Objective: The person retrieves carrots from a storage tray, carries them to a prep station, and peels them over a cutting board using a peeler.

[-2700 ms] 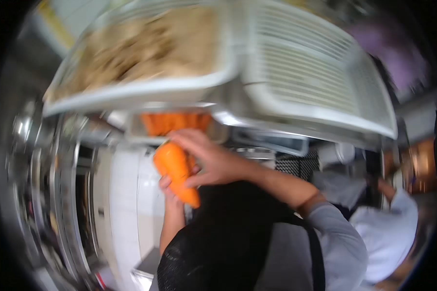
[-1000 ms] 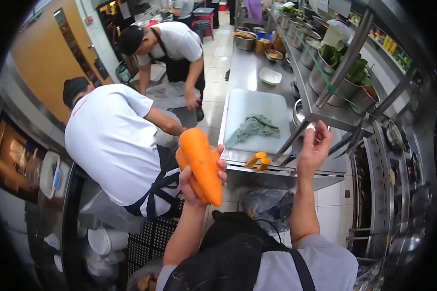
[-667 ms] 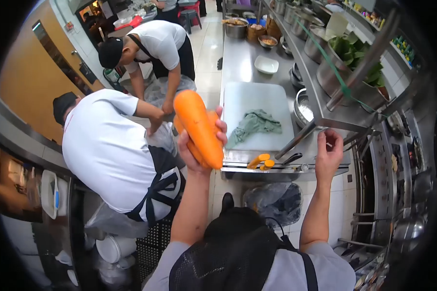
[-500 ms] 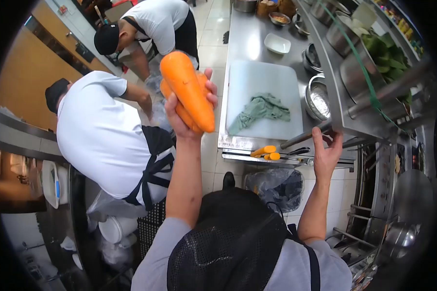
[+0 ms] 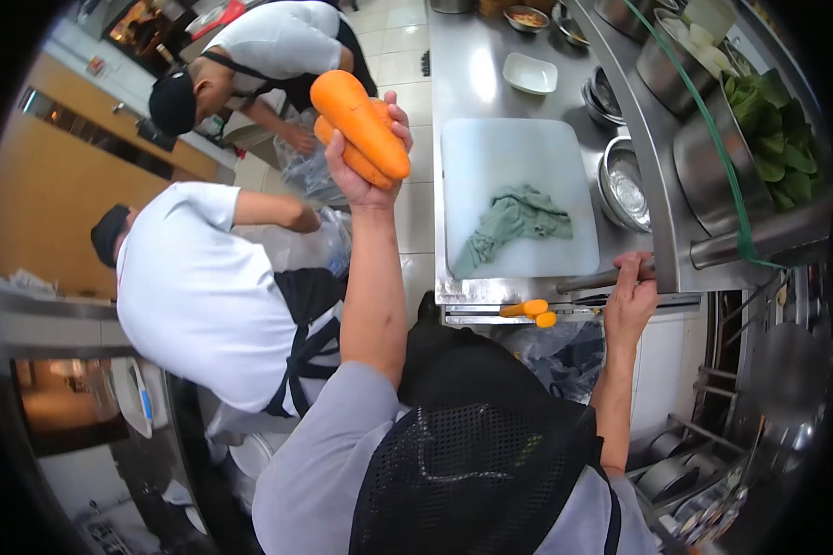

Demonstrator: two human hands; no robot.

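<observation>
While the left hand [image 5: 368, 176] is raised: closed around carrots [image 5: 361, 122], upper centre of the frame
Right hand [image 5: 630, 301]: at the metal post [image 5: 587, 281], right of centre; grip unclear
Chopping board [image 5: 474, 153]: under green cloth [image 5: 518, 222]

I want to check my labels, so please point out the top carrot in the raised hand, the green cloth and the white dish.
Top carrot [image 5: 360, 122]: head camera view, middle of its orange side.
Green cloth [image 5: 520, 218]: head camera view, middle of its crumpled folds.
White dish [image 5: 530, 74]: head camera view, its inside bottom.
</observation>
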